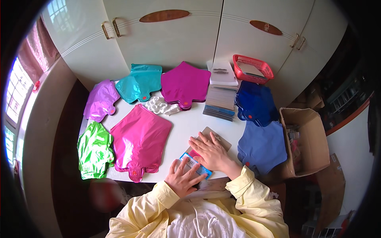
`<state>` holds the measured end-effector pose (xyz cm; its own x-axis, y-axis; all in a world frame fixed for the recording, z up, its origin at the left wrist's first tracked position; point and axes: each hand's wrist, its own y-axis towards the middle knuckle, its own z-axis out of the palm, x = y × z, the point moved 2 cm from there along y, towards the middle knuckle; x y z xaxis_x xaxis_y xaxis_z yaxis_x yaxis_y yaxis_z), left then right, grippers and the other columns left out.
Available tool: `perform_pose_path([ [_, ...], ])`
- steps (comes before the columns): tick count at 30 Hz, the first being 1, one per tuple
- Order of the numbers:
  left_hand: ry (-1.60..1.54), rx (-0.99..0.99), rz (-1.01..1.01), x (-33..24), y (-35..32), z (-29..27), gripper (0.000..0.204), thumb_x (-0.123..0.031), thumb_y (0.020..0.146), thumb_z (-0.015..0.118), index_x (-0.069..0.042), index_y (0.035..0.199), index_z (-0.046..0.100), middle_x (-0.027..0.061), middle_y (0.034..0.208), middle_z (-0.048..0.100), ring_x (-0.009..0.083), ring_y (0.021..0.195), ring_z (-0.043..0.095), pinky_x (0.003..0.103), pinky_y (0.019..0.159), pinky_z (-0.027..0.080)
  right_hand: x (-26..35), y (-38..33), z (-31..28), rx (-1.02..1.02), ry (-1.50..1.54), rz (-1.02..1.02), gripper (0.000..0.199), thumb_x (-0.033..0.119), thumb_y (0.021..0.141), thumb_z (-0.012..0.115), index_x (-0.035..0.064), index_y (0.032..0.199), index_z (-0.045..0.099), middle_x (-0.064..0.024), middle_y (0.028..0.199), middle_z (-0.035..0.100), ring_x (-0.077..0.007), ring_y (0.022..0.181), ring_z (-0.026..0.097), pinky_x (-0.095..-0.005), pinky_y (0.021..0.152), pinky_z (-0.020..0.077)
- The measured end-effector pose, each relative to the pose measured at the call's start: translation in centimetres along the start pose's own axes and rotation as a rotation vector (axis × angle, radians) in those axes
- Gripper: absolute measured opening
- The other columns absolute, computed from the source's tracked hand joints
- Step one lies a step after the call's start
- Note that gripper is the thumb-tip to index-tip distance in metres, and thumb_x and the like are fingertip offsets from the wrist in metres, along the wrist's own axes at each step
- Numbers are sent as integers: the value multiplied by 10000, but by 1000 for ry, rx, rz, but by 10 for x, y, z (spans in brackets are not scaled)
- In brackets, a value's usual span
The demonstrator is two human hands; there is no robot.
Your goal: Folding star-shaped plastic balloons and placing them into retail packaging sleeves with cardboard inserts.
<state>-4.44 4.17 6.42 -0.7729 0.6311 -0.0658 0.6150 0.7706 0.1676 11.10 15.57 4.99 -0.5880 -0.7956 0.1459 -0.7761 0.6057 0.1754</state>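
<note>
A flat packet lies near the table's front edge, with a blue printed end [204, 172] that carries a barcode. Across its middle rests my right hand [212, 154], palm down and fingers stretched out. Grey-brown card [223, 142] shows beyond that hand, and a bit of pink shows between the two. My left hand [183, 178] has its fingers spread, their tips on the blue end. Much of the packet is covered by my hands. To the left is a stack of flat pink foil balloons [141, 135].
Around the white table [184, 131] lie green [94, 150], lilac [101, 99], teal [139, 83], magenta [185, 82], dark blue [257, 103] and light blue [262, 146] foil balloons. Stacked packets [220, 97], a red basket [270, 74], white coils [160, 106] and a cardboard box [313, 139] are nearby.
</note>
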Motion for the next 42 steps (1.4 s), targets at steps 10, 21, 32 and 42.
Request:
perform_pose_path([
  [10,-17,-32,-4,-6,-1,5,824,-523,609,757,-405,1355,427,83,1415,392,464,1287,318,647,973,297,-46,9,-18,-572,925,341,433,224,922,529,66,1313,431,-170,1299,489,-312,1211,457,-379,1005,355],
  [21,84,-144,-293,-42,18,24,817,-572,608,725,-352,1348,458,153,1396,394,515,1262,314,672,956,277,-92,46,-28,-422,-188,520,71,80,825,541,78,893,521,-98,834,602,-283,683,658,-413,566,536],
  [32,46,-164,-293,-44,32,27,774,-576,676,685,-297,1360,455,201,1369,398,557,1231,308,685,973,258,-131,63,-21,-398,-215,561,142,125,829,606,80,931,518,-109,902,588,-313,766,640,-426,638,521],
  [42,24,-179,-277,-40,32,34,750,-548,714,669,-271,1373,439,222,1360,391,581,1219,292,671,980,285,-32,50,-5,-204,480,263,74,127,821,611,61,814,644,-126,866,591,-309,858,587,-398,753,484],
])
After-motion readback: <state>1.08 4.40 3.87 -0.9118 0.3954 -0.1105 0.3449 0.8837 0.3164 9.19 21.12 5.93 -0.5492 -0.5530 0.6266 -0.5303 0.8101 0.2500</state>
